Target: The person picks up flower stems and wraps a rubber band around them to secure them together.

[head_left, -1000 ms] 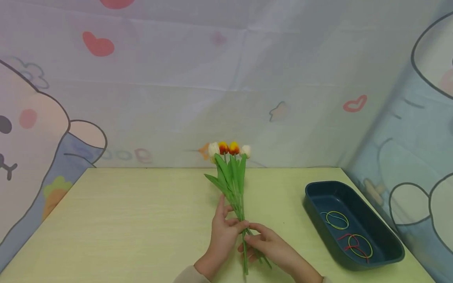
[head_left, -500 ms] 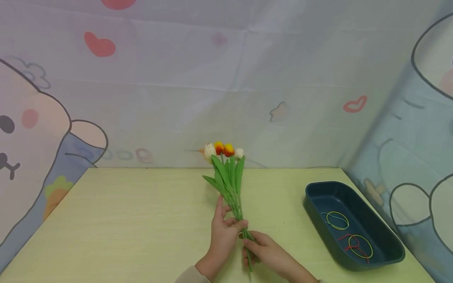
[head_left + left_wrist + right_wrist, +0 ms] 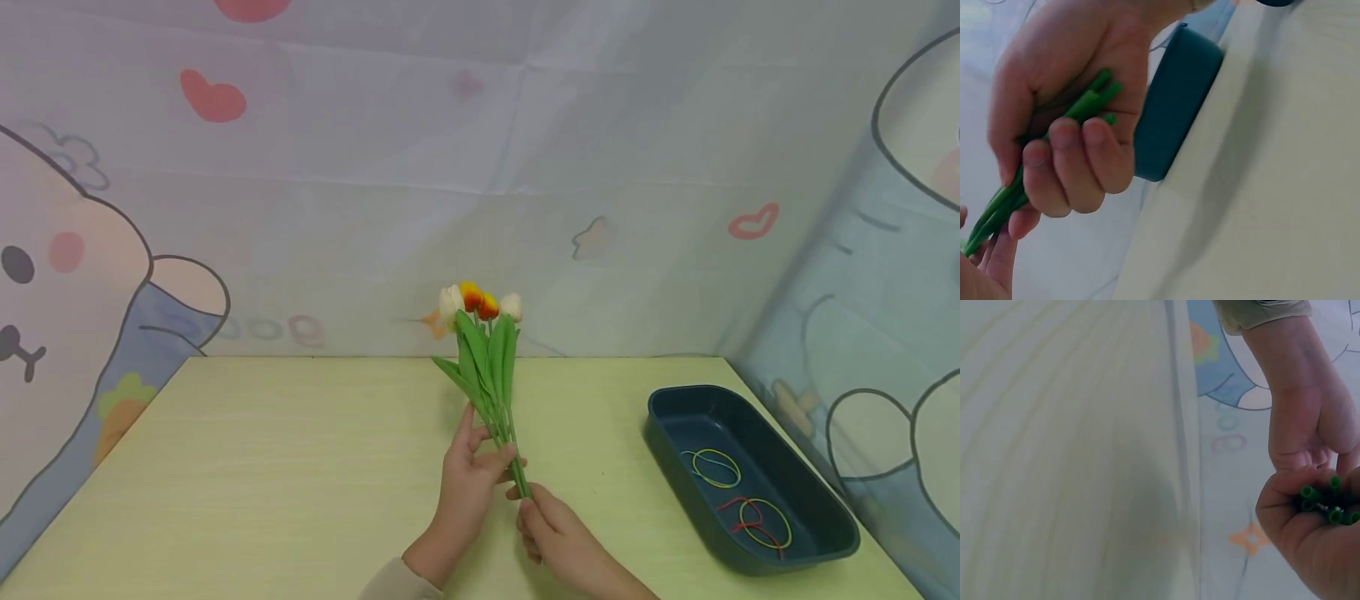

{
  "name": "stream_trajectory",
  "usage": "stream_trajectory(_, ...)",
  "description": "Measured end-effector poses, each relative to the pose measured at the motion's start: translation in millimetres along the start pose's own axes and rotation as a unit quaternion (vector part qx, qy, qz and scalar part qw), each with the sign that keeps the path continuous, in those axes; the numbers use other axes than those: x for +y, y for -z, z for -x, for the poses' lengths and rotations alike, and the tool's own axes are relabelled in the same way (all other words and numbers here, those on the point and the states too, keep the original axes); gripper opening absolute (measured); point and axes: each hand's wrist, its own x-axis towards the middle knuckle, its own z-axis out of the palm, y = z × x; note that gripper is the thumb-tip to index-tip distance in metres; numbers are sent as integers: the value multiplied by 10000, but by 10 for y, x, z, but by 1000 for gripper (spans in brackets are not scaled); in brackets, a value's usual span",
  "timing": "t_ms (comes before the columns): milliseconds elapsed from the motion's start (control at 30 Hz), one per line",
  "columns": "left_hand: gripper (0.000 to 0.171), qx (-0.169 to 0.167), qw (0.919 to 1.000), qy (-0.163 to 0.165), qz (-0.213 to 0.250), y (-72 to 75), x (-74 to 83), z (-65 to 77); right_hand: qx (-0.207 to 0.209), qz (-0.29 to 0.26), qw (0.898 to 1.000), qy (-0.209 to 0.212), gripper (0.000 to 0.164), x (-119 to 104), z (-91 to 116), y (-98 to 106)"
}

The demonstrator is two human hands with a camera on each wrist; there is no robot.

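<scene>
A bunch of artificial tulips (image 3: 487, 358), white and orange-yellow with green leaves, slants over the table with its blooms at the top. My left hand (image 3: 467, 483) holds the stems below the leaves, thumb across the front and fingers behind. Lower down, my right hand (image 3: 558, 533) grips the gathered stem ends. Its fingers curl round the green stems (image 3: 1088, 106) in the left wrist view. From the right wrist, several cut stem ends (image 3: 1335, 516) poke out of the right fist, with the left hand (image 3: 1300, 419) just beyond.
On the right of the pale wooden table (image 3: 300, 467) stands a dark blue tray (image 3: 678, 492). Inside lie thin loops, a yellow and blue one (image 3: 716, 468) and a yellow and red one (image 3: 765, 523). A printed cloth (image 3: 390, 167) hangs behind the table.
The right hand has closed round the lower stems, drawing the spread ends together; they stuck out below it before. The bunch has risen slightly, and both hands moved a little with it.
</scene>
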Motion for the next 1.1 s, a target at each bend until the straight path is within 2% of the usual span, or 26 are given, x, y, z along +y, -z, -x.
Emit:
stream_trajectory(167, 43, -439, 9990, -67, 16, 72, 131, -26, -268, -227, 9987, 359, 39, -40, 22, 27)
stream_trajectory(267, 36, -608, 9981, -42, -125, 94, 211, -31, -410, -161, 9977, 517, 39, -57, 30, 50)
stream_trajectory(367, 30, -680, 9971, -60, -322, 94, 280, -22, -525, 108, 9967, 609, 39, -66, 37, 78)
stream_trajectory(500, 26, -709, 9958, -93, -576, 70, 334, 7, -595, 835, 9919, 744, 39, -63, 46, 116)
stream_trajectory(700, 24, -572, 9953, -21, -778, 35, 357, 42, -558, 1852, 9791, 627, 49, -79, 52, 107)
stream_trajectory(833, 25, -314, 9955, -60, -888, 30, 342, 43, -340, 2495, 9643, 820, 46, -76, 35, 56)
stream_trajectory(967, 27, -98, 9955, -85, -937, 35, 307, 39, -246, 2726, 9569, 968, 42, -69, 28, 16)
stream_trajectory(1100, 25, 1, 9954, -60, -952, 44, 283, 41, -254, 2819, 9550, 885, 42, -63, 23, 6)
